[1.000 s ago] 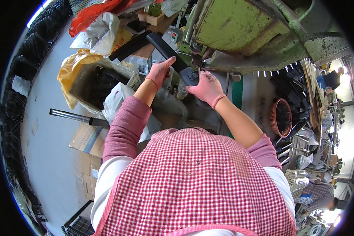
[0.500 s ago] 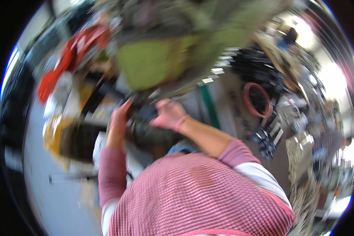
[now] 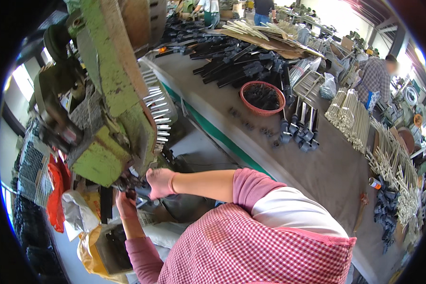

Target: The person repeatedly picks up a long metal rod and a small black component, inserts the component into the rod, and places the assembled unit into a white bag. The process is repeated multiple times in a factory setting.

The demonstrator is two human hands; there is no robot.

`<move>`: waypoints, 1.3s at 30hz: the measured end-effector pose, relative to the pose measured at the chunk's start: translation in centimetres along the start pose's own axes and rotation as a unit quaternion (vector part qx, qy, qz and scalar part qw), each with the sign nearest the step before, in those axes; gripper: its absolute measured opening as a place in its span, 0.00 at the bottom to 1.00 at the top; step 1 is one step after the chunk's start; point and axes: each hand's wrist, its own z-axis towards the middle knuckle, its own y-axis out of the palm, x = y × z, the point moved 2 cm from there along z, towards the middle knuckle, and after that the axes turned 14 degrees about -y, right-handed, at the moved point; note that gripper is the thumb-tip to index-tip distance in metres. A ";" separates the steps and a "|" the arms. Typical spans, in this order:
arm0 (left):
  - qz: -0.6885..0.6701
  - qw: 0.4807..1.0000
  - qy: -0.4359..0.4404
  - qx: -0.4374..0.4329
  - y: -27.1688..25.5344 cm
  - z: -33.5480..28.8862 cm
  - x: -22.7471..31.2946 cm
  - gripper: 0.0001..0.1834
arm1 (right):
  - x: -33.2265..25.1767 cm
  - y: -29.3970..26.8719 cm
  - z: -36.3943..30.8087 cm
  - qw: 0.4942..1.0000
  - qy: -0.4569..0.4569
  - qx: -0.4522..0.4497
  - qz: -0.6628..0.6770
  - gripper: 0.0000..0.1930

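Under the head of a worn green machine [image 3: 104, 158], my hands work close together, both in pink gloves. My right hand [image 3: 161, 183] is closed round the end of a dark tube-shaped part [image 3: 143, 192]. Just to the left and a little nearer, my left hand [image 3: 126, 206] has its fingers closed at the dark pieces below the machine head; what exactly they grip is hidden. The far end of the dark part disappears among the machine's dark metal.
Bright metal rods [image 3: 158, 111] stick out along the machine's right side. Rightward on the grey floor stands a red basket [image 3: 262, 98] of small black parts, beside dark tubes with fittings [image 3: 304, 125]. Bundled pale rods [image 3: 348, 116] lie further right. A yellow sack [image 3: 91, 251] is at lower left.
My view has swung to the right and up, and the blur has cleared. Both hands remain together under the green machine head, now appearing further left and lower in view.
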 end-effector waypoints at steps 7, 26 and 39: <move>0.073 0.993 0.060 0.070 -0.2 -4.1 -1.1 0.17 | 4.9 -1.4 -5.3 0.976 0.112 -0.071 0.173 0.31; 0.023 0.631 -0.319 0.707 -16.6 -21.3 -33.3 0.52 | -3.6 19.6 -5.8 0.615 0.206 -0.563 0.513 0.18; -0.100 0.841 -0.260 0.464 -27.3 -23.9 -41.8 0.10 | 2.6 24.2 -11.3 0.814 -0.104 -0.522 0.232 0.21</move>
